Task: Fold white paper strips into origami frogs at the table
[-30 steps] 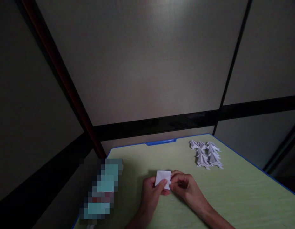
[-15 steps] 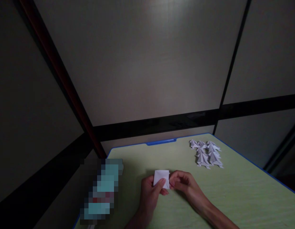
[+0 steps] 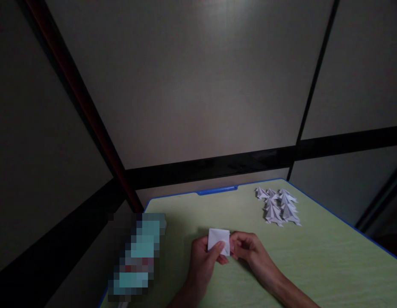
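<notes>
A small square of folded white paper [image 3: 218, 236] is held up over the table near its front middle. My left hand [image 3: 201, 261] grips it from the left, thumb pressed flat on its face and fingers behind. At the paper's right edge, my right hand [image 3: 250, 247] is closed, with curled fingertips pinching that edge; the exact grip is partly hidden. Several folded white paper figures, like origami frogs [image 3: 272, 212], lie grouped in rows at the back right of the table.
The light green table [image 3: 316, 256] has a blue rim and a blue handle strip [image 3: 217, 191] at its far edge. On the left stands a pixelated teal object [image 3: 139, 252]. Pale panels [image 3: 204, 85] with a dark band rise behind the table.
The folded paper and both hands have shifted very slightly right. My right fingertips have moved a little along the paper's right edge. The paper figures stay as they were.
</notes>
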`<action>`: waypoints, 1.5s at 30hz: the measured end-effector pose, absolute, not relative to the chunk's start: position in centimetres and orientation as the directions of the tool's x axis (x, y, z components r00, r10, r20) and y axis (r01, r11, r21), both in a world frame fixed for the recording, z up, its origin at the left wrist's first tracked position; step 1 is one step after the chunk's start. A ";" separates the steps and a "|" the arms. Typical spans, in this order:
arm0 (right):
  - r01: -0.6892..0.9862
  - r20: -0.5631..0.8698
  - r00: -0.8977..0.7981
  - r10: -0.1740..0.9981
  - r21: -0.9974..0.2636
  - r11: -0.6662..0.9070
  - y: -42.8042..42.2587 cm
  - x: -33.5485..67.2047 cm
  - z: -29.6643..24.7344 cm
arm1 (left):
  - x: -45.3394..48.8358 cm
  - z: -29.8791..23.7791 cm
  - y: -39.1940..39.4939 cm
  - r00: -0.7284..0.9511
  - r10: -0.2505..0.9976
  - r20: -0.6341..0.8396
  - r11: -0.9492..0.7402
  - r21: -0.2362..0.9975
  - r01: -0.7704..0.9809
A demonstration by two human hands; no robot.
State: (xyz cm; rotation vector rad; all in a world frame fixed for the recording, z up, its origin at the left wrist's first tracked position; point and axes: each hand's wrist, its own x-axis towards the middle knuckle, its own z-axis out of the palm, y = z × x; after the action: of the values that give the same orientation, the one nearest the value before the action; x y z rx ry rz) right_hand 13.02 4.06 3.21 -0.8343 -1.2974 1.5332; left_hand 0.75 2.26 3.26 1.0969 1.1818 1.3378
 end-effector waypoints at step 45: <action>-0.043 0.160 -0.523 0.837 -0.986 0.161 3.7 12.9 3.1 | 0.9 3.5 1.9 -0.097 0.995 -0.016 0.004 0.992 -0.127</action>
State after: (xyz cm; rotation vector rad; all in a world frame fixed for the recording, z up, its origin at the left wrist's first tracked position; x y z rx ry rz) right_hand 12.86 3.73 3.07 -0.7692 -1.6773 1.4603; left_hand 0.86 1.92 3.52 1.0594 1.1893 1.3305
